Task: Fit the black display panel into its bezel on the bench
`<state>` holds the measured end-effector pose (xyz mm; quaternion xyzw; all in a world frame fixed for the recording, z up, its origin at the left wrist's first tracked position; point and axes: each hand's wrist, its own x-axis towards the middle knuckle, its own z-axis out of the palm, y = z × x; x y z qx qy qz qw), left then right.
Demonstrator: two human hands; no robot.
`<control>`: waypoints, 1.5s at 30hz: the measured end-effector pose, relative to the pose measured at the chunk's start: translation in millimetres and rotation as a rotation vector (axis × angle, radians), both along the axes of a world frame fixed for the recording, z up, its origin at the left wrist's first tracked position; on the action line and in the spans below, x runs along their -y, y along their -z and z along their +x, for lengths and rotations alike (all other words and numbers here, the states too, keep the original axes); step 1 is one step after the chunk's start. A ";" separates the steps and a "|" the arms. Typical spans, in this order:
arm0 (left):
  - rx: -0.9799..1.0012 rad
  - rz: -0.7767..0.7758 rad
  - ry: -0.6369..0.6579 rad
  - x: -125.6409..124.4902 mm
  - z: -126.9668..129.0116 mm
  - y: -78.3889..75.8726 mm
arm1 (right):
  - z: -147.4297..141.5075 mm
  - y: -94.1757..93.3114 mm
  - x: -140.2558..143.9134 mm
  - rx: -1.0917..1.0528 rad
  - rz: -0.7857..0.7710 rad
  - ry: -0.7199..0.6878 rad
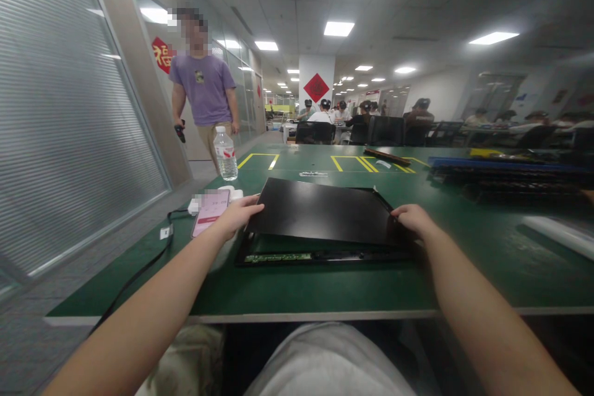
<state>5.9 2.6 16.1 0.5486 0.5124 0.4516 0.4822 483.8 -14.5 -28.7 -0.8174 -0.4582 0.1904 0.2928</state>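
Head view: a green work table (325, 288) seen from a seated position, both bare forearms reaching forward.
Left hand: the left hand (237, 215) holds the left edge of a black panel (325, 210), fingers curled over the rim — closed on it.
Right hand: the right hand (414, 219) grips the panel's right near corner, thumb on top, fingers out of sight beneath.
Panel: tilted, its near edge raised off a black frame (320, 255) that lies flat on the table; the far edge seems to rest at the frame's back.
Frame: a narrow strip with a green circuit board (277, 257) shows along its near side.
Progress: judging by the gap, the panel is partly lifted and not seated flat — whether it is coming off or going on cannot be told.
Nearby: a pink phone (211, 213) just beside the left hand, a water bottle (225, 153) farther back, a black cable (139, 269) trailing off the table edge.
Others: a person in a purple shirt (203, 88) stands by the glass wall; more people sit at far tables.
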 end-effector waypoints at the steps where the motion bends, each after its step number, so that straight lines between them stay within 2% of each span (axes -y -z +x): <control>1: -0.052 0.012 -0.001 -0.3 -0.9 0.5 | -0.6 -0.7 0.3 -0.001 0.002 -0.002; 5: -0.220 0.060 -0.028 -1.6 -3.0 2.9 | -2.5 -3.9 1.7 0.015 0.023 -0.003; 11: -0.375 0.044 0.044 -6.1 -4.8 10.9 | -0.6 -3.8 0.6 0.034 0.025 -0.015; 16: -0.508 0.065 0.002 -8.6 -4.4 15.6 | 0.9 -0.7 -1.1 0.036 0.030 -0.009; 27: -0.695 0.155 0.027 -10.4 -6.1 16.4 | -6.7 -9.5 5.3 0.092 0.012 -0.011; 35: -0.849 0.262 0.171 -15.6 -11.0 14.2 | -7.3 -7.9 5.7 0.056 0.024 0.009; 45: -1.010 0.383 0.156 -10.4 -8.6 9.7 | -1.9 -3.6 1.1 0.061 0.053 0.001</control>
